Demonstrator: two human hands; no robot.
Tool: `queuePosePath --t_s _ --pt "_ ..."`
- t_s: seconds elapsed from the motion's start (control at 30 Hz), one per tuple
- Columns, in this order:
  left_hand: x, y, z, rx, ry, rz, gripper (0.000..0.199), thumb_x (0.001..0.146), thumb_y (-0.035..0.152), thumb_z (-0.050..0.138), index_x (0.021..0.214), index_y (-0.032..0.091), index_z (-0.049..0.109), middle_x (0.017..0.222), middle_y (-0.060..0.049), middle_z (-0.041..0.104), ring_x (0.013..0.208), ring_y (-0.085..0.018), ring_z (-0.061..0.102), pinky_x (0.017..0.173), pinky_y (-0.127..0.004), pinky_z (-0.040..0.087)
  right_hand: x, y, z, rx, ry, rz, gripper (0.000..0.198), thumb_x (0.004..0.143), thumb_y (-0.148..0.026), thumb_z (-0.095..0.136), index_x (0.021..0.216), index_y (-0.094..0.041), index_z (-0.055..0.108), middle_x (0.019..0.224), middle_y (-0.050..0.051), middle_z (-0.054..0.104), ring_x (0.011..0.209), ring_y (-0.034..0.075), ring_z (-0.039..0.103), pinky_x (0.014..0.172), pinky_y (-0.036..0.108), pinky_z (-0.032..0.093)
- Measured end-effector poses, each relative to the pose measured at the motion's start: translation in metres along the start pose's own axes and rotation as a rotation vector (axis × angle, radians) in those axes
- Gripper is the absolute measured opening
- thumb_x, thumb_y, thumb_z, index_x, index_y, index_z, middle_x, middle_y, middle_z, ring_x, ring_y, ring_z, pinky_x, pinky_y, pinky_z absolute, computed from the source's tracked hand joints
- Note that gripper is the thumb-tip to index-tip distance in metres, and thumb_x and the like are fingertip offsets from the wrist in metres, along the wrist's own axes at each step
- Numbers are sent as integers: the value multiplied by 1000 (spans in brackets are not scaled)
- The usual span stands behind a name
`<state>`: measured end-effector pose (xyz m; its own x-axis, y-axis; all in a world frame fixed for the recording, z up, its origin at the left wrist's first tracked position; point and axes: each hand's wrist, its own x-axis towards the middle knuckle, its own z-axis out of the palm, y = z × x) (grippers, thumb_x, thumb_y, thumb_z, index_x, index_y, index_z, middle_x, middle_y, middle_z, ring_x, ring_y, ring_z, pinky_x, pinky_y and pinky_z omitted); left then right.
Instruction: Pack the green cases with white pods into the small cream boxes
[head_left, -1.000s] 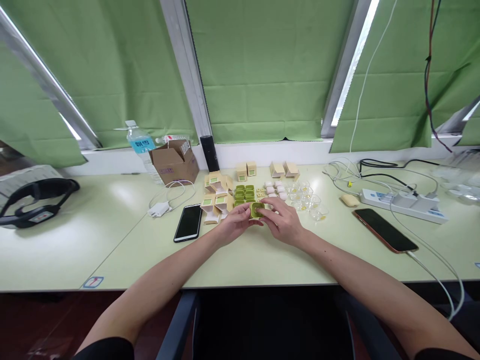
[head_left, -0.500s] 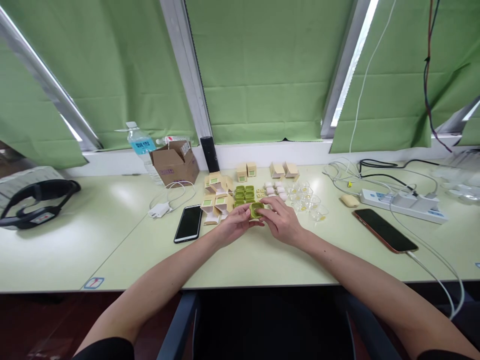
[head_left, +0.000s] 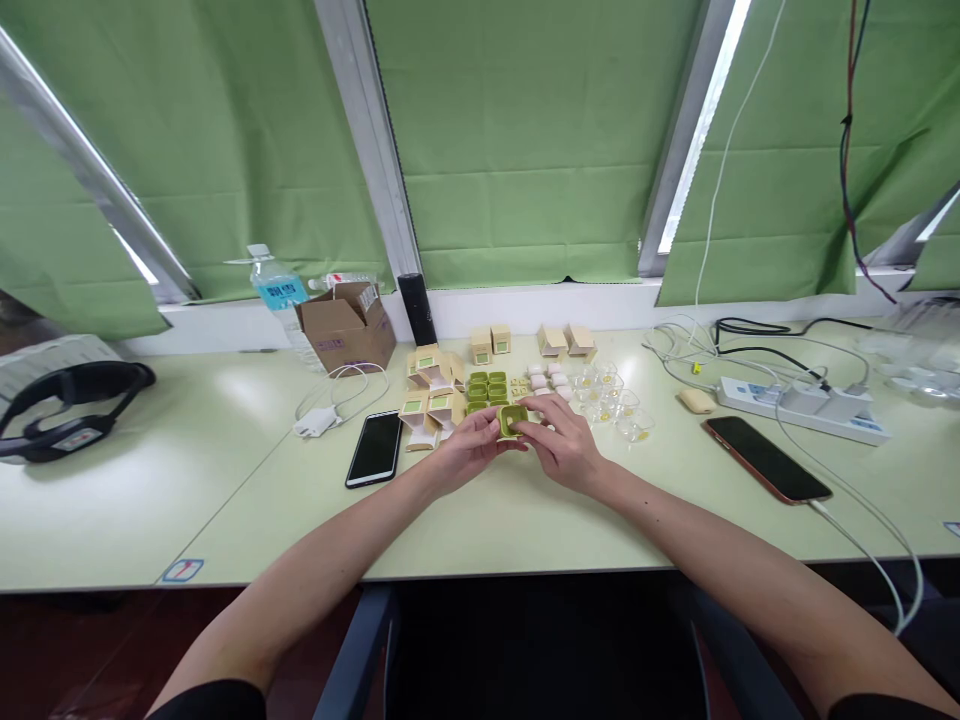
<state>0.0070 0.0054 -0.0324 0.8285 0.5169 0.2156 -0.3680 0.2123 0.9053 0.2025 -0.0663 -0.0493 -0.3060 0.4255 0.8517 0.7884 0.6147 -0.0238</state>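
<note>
Pale-green tabletop (head_left: 517, 525): near edge (head_left: 517, 574) at 6 o'clock, working room inside it. Left hand (head_left: 466, 450) clamped on olive-green square cup (head_left: 510, 412); right hand (head_left: 564, 440) curled over its 3 o'clock side, grip unclear. Matching cups (head_left: 496, 391) at 11 o'clock.

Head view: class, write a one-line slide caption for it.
Left hand and right hand handle a square green container above a table, near small cardboard boxes and clear plastic pieces.
</note>
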Motion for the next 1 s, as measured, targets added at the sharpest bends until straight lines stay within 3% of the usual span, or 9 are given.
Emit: queuePosePath --t_s 0.3,0.53,0.77,1.0 --pt "0 0 0 -14 3 -5 43 82 43 85 117 20 75 118 -12 69 105 -23 67 101 -44 54 3 -2 -1 -34 14 -24 30 99 -10 51 107 -26 74 125 12 68 112 26 61 64 33 60" --pt "0 1 0 14 -23 0 46 82 45 85 119 19 75 125 -14 69 108 -26 67 100 -45 53 2 -4 -2 -29 40 -29 26 100 -15 53 116 -25 71 123 13 69 113 27 62 73 37 62" --pt "0 -2 -5 -14 -28 -2 42 83 40 84 119 18 74 118 -12 70 104 -24 67 100 -44 54 2 0 0 -46 -4 -25 30 99 -11 52 116 -25 72 124 12 70 116 27 60 66 32 59" --pt "2 -6 -7 46 33 38 57 78 33 88 130 20 69 124 -13 71 111 -26 67 103 -45 50 3 1 -2 38 -92 67 31 102 -14 47 125 -24 64 131 11 71 115 27 61 73 37 61"
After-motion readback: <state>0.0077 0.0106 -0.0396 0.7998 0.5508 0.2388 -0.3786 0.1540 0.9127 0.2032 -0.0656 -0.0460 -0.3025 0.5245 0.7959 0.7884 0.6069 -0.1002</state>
